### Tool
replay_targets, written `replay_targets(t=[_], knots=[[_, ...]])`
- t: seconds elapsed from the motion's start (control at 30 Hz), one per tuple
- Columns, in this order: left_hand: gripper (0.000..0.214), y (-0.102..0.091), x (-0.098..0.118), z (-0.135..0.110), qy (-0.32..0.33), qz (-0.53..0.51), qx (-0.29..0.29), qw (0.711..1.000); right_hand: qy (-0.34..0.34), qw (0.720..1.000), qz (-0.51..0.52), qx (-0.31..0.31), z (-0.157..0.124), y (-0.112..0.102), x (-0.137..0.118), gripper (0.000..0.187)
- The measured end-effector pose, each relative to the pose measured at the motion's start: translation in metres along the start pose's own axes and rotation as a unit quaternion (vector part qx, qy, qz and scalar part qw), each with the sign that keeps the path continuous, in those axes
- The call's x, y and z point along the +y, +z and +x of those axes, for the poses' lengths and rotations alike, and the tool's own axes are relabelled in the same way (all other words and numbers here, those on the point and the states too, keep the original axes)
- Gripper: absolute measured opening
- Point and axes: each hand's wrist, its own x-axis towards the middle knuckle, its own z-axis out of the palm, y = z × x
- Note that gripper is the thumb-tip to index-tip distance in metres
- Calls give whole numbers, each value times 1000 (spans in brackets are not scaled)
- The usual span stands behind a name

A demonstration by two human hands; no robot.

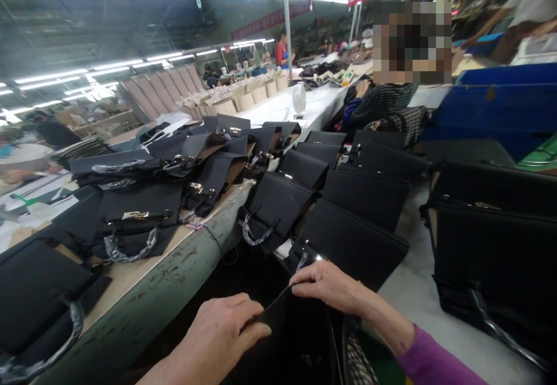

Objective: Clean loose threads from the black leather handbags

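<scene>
My left hand (220, 336) and my right hand (328, 286) both pinch the top edge of a black leather bag piece (287, 330) low in the middle of the view, close to my body. My left thumb lies over its left edge; my right fingers curl over its upper right corner. A purple sleeve covers my right forearm. Just beyond my right hand lies a flat black handbag (352, 243), the nearest of a row.
Rows of black handbags (143, 211) with wrapped handles cover a long bench (143, 298) at left and a white table (418, 298) at right. A large black bag (496, 257) stands at right. A seated person in a striped top (378, 101) is beyond. Blue bins (500, 106) lie far right.
</scene>
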Motion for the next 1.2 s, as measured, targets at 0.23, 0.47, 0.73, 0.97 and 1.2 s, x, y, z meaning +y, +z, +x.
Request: replay_targets(t=[0.23, 0.47, 0.73, 0.97, 1.2], knots=[[22, 6, -1, 12, 31, 37, 32, 998, -4, 1000, 9, 2, 1, 1, 1, 23], [23, 7, 1, 28, 25, 38, 9, 999, -8, 1000, 0, 11, 2, 4, 7, 24], [29, 15, 2, 40, 78, 60, 2, 995, -19, 1000, 20, 2, 7, 5, 12, 25], [27, 11, -1, 52, 49, -69, -11, 996, -15, 1000, 15, 6, 7, 6, 8, 22], [31, 11, -4, 66, 77, -35, -19, 996, -12, 1000, 27, -3, 13, 8, 7, 23]])
